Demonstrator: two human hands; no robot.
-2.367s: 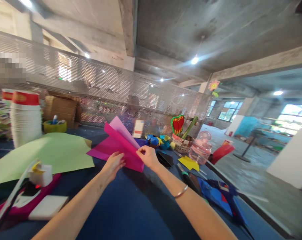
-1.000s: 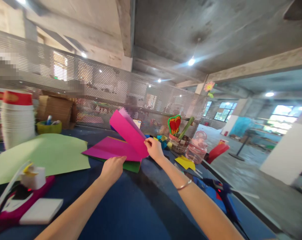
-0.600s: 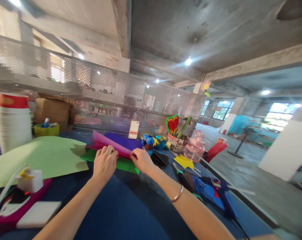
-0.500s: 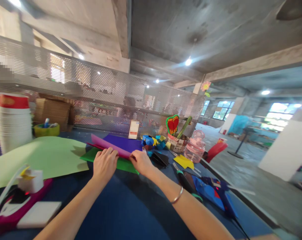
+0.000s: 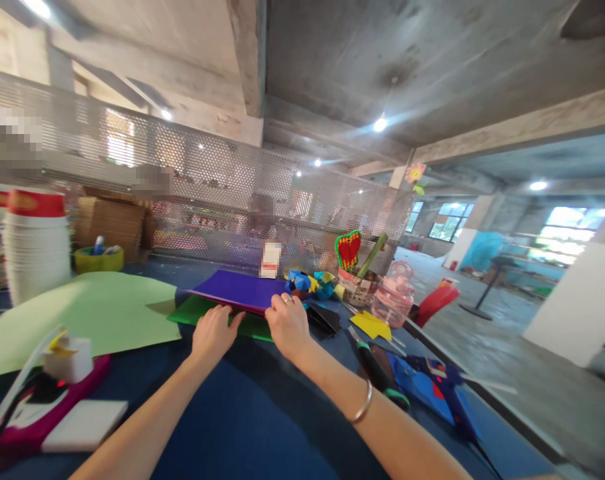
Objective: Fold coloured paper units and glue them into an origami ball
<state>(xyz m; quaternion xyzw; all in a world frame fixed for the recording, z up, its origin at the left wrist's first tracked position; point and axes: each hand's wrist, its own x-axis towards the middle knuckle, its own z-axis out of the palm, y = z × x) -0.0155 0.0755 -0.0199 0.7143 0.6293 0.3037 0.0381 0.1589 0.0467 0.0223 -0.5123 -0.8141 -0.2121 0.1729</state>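
A stack of coloured paper sheets lies on the blue table, with a purple sheet [image 5: 237, 290] on top and a dark green sheet [image 5: 189, 311] at the bottom. A thin pink edge shows between them. My left hand [image 5: 213, 332] grips the stack's near edge, thumb towards the right. Beside it, my right hand [image 5: 287, 325], with a ring and a bracelet, curls its fingers over the same near edge at the right corner. Both hands hold the stack low against the table.
A large light green sheet [image 5: 82, 313] and a tall stack of paper cups [image 5: 35, 243] are at left. A pink device [image 5: 57, 380] and white pad [image 5: 85, 423] sit near left. A jar [image 5: 395, 300], heart basket [image 5: 352, 257], yellow paper [image 5: 375, 325], green-handled tool [image 5: 377, 370] and blue scraps [image 5: 432, 390] crowd the right edge.
The pink sheets my right hand had lifted are now folded down out of sight, leaving the purple sheet on top. Both hands have come together at the stack's near edge.
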